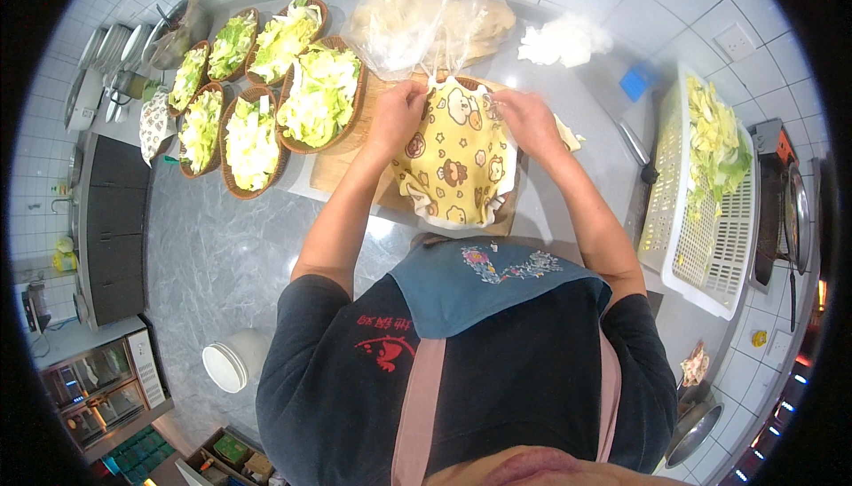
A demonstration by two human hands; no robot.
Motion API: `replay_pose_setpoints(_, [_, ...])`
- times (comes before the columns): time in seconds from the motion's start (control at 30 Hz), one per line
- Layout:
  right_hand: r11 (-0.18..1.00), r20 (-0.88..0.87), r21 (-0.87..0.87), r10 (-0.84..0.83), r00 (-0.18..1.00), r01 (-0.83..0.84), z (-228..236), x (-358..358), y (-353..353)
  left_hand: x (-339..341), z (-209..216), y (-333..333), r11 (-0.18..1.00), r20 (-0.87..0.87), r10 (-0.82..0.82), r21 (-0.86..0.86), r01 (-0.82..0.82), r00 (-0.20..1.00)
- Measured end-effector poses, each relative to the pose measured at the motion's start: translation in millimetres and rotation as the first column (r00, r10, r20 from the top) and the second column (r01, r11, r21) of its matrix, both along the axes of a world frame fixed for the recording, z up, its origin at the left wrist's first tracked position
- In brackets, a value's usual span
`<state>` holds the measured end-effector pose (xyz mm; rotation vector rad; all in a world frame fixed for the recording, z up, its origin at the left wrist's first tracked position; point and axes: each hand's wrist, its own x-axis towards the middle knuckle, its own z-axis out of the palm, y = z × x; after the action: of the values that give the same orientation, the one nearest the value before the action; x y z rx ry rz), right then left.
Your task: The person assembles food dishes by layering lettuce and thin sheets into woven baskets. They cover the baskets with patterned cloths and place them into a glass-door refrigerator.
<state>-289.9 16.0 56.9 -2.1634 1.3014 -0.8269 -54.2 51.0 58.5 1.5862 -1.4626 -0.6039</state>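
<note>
A yellow cloth cover [454,153] with cartoon prints and a gathered white edge lies in front of me over a wooden board [342,165]. A brown woven rim [468,84] peeks out at its far edge; whatever else the cloth covers is hidden. My left hand [399,113] is closed on the cover's far left corner. On the far right corner, my right hand [525,118] pinches the same cloth. Just left of my left hand stands an oval brown basket [359,95] filled with cut green leaves [318,100].
Several more leaf-filled baskets [254,142] stand at the left. Behind the cloth sits a clear plastic bag [390,29]. White crumpled material [564,40] and a blue object [635,82] lie at the back right. A knife [632,142] lies beside a white crate [661,211] of leaves.
</note>
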Motion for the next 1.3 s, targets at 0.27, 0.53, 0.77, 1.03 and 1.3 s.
replay_pose_setpoints(0.27, [0.991, -0.066, -0.136, -0.022, 0.998, 0.013, -12, 1, -5, 9, -19, -8, 0.945, 0.368, 0.046, -0.316, 0.079, 0.929])
replay_pose_setpoints(0.53, [0.997, 0.083, -0.034, -0.061, 0.995, 0.064, -25, 7, -12, 11, -31, -13, 0.985, 0.246, -0.036, -0.153, 0.076, 0.969])
replay_pose_setpoints(0.77, [0.999, 0.076, 0.032, -0.01, 0.997, 0.008, -31, 6, -11, 13, -19, -5, 0.994, -0.094, 0.016, 0.106, -0.006, 0.995])
replay_pose_setpoints(1.03, [0.823, 0.244, 0.561, -0.264, 0.933, 0.086, -29, -30, 40, 48, -39, 35, 0.97, -0.538, 0.016, 0.212, 0.117, 0.843])
replay_pose_setpoints(1.3, [0.516, 0.333, 0.851, -0.397, 0.855, -0.092, -19, -15, 123, 44, -59, 96, 0.768, -0.888, -0.099, 0.219, 0.602, 0.449])
